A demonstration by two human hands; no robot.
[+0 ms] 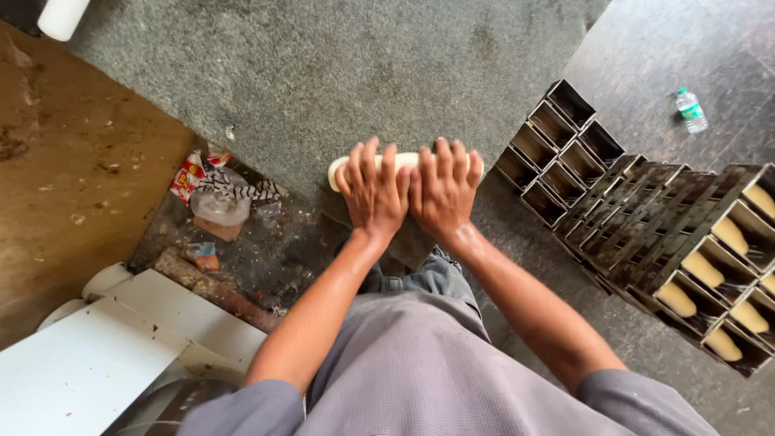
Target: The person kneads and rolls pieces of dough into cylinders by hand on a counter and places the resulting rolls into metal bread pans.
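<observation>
Both my hands press side by side on a pale roll of dough [339,169] that lies across the grey stone worktop [339,64]. My left hand [373,190] covers the roll's left half and my right hand [443,187] covers its right half, fingers spread flat over it. Only the left end and a sliver at the right end of the roll show. My arms reach forward over my grey shirt.
Dark metal loaf tins [565,153] stand in rows at the right; the nearer tins [710,274] hold dough pieces. A plastic bottle [691,110] lies at the far right. Litter and a plastic cup [219,211] sit on the floor at left, beside a wooden board [73,169] and a white surface [89,363].
</observation>
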